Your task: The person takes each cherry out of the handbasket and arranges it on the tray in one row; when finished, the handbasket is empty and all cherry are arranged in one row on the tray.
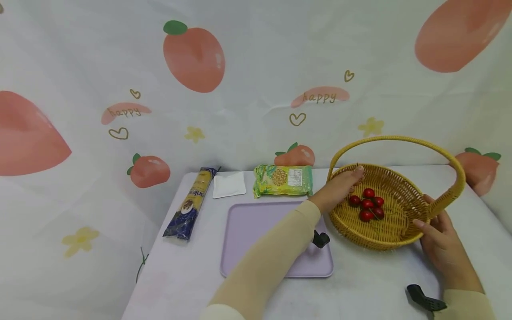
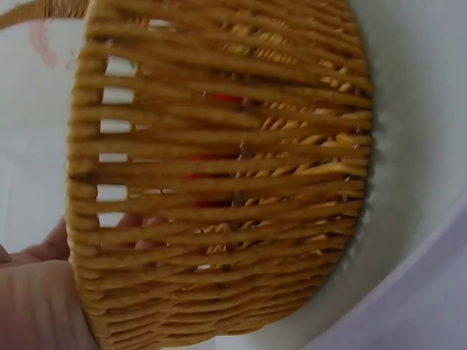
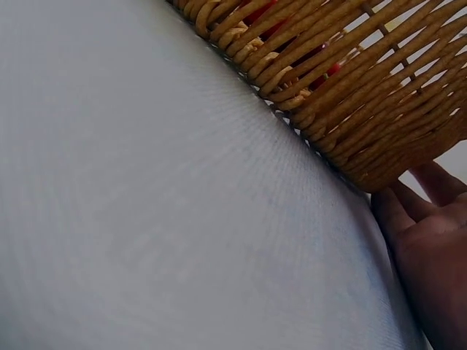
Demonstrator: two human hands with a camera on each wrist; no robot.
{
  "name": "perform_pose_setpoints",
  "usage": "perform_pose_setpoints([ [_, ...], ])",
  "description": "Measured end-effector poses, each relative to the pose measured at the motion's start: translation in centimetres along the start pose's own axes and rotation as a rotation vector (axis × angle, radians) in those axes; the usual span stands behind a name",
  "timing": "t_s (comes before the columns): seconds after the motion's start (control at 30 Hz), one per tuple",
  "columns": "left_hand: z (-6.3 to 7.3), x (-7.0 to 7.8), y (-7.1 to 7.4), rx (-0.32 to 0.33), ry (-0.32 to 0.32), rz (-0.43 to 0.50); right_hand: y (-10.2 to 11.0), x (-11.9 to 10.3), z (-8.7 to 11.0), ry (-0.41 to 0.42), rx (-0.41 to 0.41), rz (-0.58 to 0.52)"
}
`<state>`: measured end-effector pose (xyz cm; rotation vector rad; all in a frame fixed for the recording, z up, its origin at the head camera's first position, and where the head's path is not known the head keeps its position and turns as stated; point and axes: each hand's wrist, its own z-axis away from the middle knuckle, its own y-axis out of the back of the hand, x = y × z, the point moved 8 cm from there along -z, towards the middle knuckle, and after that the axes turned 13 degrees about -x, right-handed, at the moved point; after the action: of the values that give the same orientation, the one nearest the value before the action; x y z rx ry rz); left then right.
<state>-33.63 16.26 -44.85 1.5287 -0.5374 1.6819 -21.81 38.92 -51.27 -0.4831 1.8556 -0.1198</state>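
Observation:
A yellow-brown wicker basket (image 1: pixel 384 242) with a tall arched handle stands at the right of the table. Several red cherries (image 1: pixel 367 204) with stems lie together on its floor. My left hand (image 1: pixel 338 189) reaches over the basket's left rim, fingertips inside, near a thin dark stem. In the left wrist view, the woven wall partly covers those fingers, and I cannot tell whether they pinch anything. On the opposite side, my right hand (image 1: pixel 440 240) grips the rim near the handle's base, thumb over the edge and other fingers outside. The right wrist view has its fingers (image 3: pixel 434 186) against the basket's underside edge.
A lilac tray (image 1: pixel 256 240) lies left of the basket, partly under my left forearm. Behind it are a green-yellow packet (image 1: pixel 283 181) and a white square packet (image 1: pixel 229 184). A blue-and-yellow pasta bag (image 1: pixel 191 204) lies along the left edge. A patterned cloth hangs behind.

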Motion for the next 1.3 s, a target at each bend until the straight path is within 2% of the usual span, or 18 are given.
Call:
perform_pose_setpoints([
  [0.13, -0.7, 0.0, -0.1, -0.054, -0.019, 0.065, 0.0, 0.0, 0.0, -0.001, 0.007, 0.009],
  [0.2, -1.1, -0.1, 0.0, -0.049, -0.012, 0.068, 0.0, 0.1, 0.0, -0.004, 0.013, 0.0],
  [0.27, -1.3, -0.3, 0.2, -0.013, 0.019, 0.059, -0.2, 0.2, 0.0, -0.012, 0.016, -0.004],
  [0.43, -2.1, -0.7, 0.1, 0.05, 0.125, -0.045, -0.1, 0.1, 0.1, -0.012, 0.006, 0.009],
  [0.6, -2.9, -1.1, -0.4, 0.049, 0.139, -0.151, 0.1, 0.1, 0.1, -0.011, 0.004, 0.021],
  [0.83, -3.2, -1.8, -1.0, 0.092, 0.222, -0.368, -0.2, 0.4, -0.1, -0.06, -0.013, 0.082],
  [1.07, -3.0, -1.6, -0.8, 0.159, 0.228, -0.461, -0.4, 0.2, 0.0, -0.058, -0.021, 0.102],
  [1.2, -3.3, -1.7, -0.6, 0.186, 0.217, -0.431, -0.3, 0.3, -0.1, -0.071, -0.021, 0.101],
  [1.3, -3.4, -1.7, -0.6, 0.194, 0.174, -0.369, -0.2, 0.3, -0.1, -0.082, -0.015, 0.1],
])
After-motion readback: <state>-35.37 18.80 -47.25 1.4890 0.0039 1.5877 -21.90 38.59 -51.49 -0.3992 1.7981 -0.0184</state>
